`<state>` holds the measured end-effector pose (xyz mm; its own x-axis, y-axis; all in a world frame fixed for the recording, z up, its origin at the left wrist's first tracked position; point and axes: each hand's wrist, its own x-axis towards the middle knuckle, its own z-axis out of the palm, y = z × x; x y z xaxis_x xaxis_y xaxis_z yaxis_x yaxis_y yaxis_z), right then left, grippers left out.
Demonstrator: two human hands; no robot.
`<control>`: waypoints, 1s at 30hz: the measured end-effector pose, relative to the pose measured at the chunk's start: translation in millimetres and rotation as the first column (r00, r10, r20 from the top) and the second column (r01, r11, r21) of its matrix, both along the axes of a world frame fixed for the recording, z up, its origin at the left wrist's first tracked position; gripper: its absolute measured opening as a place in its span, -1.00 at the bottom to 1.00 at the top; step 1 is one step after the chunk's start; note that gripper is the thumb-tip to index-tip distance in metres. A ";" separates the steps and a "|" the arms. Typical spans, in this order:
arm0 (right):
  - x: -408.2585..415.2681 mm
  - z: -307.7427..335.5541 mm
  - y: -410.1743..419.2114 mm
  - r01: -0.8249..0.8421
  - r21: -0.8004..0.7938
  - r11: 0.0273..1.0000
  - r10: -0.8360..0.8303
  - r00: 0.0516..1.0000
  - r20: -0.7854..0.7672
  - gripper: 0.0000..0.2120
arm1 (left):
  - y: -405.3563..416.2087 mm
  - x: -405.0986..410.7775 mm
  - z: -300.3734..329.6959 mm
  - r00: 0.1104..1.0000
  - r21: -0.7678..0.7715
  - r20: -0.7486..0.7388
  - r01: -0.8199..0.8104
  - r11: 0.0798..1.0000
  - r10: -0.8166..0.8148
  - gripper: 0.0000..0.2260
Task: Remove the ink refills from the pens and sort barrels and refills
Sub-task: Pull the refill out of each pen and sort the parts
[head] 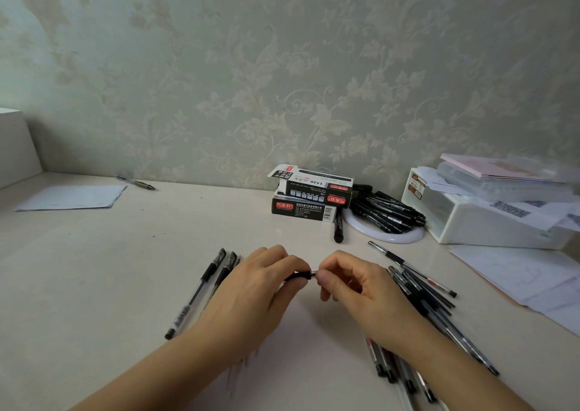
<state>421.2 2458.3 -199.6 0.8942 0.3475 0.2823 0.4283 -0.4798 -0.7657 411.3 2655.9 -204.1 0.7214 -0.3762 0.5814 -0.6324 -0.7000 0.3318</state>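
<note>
My left hand (262,288) grips the black grip section of a pen (301,275) held level above the table. My right hand (354,288) pinches that pen's tip end between thumb and fingers. Most of the pen is hidden inside my hands. Two pen barrels (204,288) lie side by side on the table to the left of my left hand. A loose pile of pens and thin refills (423,288) lies under and to the right of my right hand, and more pens (405,376) lie below my right wrist.
Two stacked black pen boxes (309,199) stand at the back centre, with a heap of black markers (387,211) on a white ring beside them. A white plastic box (480,222) and loose papers (533,279) fill the right. A paper sheet (75,197) and one pen (138,183) lie far left.
</note>
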 end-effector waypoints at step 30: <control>7.2 -2.6 -3.8 0.314 -0.344 0.885 -0.159 0.898 0.411 -0.92 | 11.7 8.1 -2.0 0.990 -0.033 -0.049 -0.138 0.990 0.136 -0.84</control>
<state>428.4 2454.6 -202.2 0.8248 0.2892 0.4859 0.4703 -0.8280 -0.3055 419.4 2667.6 -206.1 0.7911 -0.2516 0.5576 -0.5149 -0.7660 0.3849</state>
